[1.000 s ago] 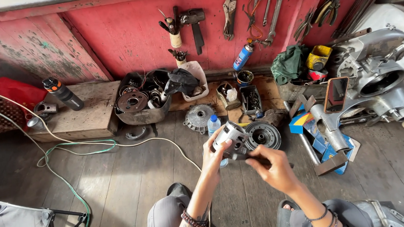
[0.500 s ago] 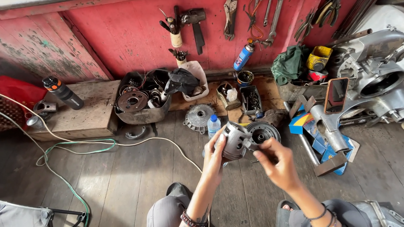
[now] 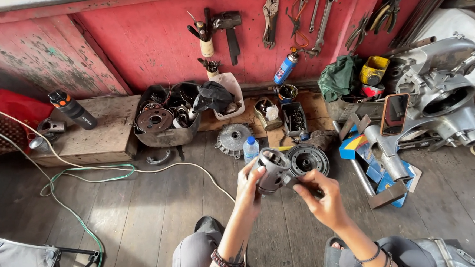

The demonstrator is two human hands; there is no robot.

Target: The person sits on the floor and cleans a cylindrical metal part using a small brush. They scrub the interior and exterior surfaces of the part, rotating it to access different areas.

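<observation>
My left hand (image 3: 248, 191) grips a grey metal cylinder part (image 3: 272, 169) with a round bore, holding it above the plank floor with the bore facing up toward me. My right hand (image 3: 323, 198) pinches a small dark tool or piece against the cylinder's right side. Just behind the cylinder, on the floor, lie a dark round hub (image 3: 307, 159) and a small plastic water bottle (image 3: 251, 148).
A basin of metal parts (image 3: 163, 121) and a wooden block (image 3: 99, 136) sit along the red wall, where pliers and wrenches (image 3: 318, 15) hang. An engine casing (image 3: 441, 101) with a phone (image 3: 395, 112) stands right. Cables (image 3: 88, 171) cross the floor; a folding stool (image 3: 17, 264) stands bottom left.
The cylinder has been turned in my left hand, its bore now facing up. My right hand has moved slightly left and stays at the part's right side.
</observation>
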